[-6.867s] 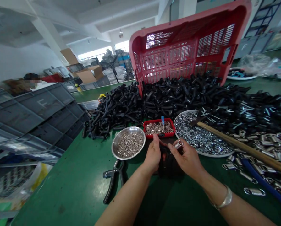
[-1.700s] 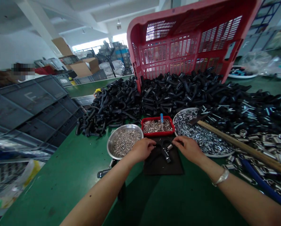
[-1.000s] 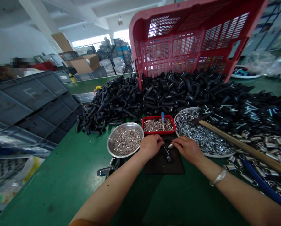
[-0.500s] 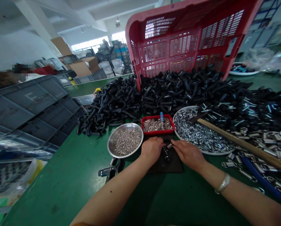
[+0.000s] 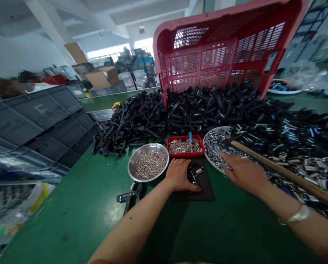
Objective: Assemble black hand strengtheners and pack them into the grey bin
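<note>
My left hand [image 5: 180,176] rests beside a black part with a spring [image 5: 198,171] on a dark mat [image 5: 205,190]; its thumb and fingers are apart around the part's left side. Over the near edge of a white tray of small metal pieces [image 5: 217,146], my right hand [image 5: 242,170] reaches with its fingers apart, nothing visible in them. A red tray of metal pins [image 5: 184,146] holds a blue-handled screwdriver [image 5: 190,138]. To its left stands a steel bowl of small metal pieces [image 5: 150,163].
A hammer's wooden handle [image 5: 279,167] crosses the right side beside loose springs [image 5: 315,172]. Black parts [image 5: 216,106] are heaped behind, under a tilted red crate [image 5: 202,58]. A finished-looking black clamp-like part [image 5: 128,198] lies at left. Grey crates [image 5: 37,117] stand beyond the left edge.
My right hand has left the black part and moved right to the white tray, its fingers opening. My left hand has spread its thumb away from its fingers. The view has shifted slightly.
</note>
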`<state>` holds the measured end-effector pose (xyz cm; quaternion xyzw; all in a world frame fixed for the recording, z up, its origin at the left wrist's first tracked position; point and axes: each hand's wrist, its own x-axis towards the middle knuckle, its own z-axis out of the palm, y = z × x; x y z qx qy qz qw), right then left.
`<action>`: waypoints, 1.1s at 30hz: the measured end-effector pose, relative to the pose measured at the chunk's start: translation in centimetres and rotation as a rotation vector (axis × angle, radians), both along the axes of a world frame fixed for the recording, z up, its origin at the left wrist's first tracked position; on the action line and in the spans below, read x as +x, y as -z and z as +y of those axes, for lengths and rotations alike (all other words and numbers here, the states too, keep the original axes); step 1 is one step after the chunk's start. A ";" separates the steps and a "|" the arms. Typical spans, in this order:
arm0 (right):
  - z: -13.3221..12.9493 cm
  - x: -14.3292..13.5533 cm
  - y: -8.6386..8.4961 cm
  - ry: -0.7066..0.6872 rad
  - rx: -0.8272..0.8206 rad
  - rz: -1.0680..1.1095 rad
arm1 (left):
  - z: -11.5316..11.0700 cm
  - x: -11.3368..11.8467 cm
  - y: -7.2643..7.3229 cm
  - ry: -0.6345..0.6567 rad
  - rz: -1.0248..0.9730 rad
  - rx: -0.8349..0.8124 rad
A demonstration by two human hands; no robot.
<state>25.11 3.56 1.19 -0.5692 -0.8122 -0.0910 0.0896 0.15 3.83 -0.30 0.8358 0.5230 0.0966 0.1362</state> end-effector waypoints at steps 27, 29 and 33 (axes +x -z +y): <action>-7.3 2.7 0.6 -0.112 0.043 0.154 | 0.1 -0.4 -0.3 -0.009 -0.038 0.034; -7.1 2.1 0.1 -0.102 0.062 0.217 | 0.1 -0.4 -0.1 -0.002 -0.045 0.035; -6.4 0.7 -0.6 -0.142 0.004 0.179 | 0.1 -0.5 -0.1 -0.014 -0.064 0.046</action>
